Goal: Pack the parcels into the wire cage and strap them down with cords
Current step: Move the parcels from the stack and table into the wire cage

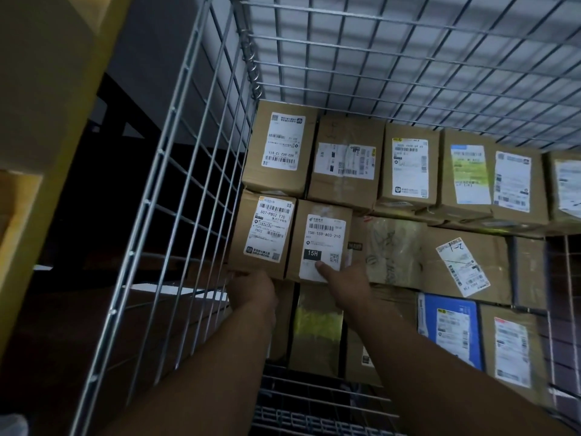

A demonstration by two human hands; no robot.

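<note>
Brown cardboard parcels with white labels fill the wire cage (pixel 201 171). My left hand (pixel 251 289) is at the near edge of the leftmost parcel, labelled 507-P802 (pixel 267 231), with its fingers curled under that edge. My right hand (pixel 344 284) holds the parcel beside it, labelled 15H (pixel 320 243), with the thumb pressed on its label and the fingers along its right side. A long parcel with a tilted label (pixel 440 259) lies to the right. No cords are in view.
A back row of several parcels (pixel 408 165) stands against the cage's rear mesh (pixel 408 58). Lower parcels, one blue (pixel 449 328), lie to the right. The cage's wire floor (pixel 314 407) shows near me. A yellow post (pixel 59 152) stands outside on the left.
</note>
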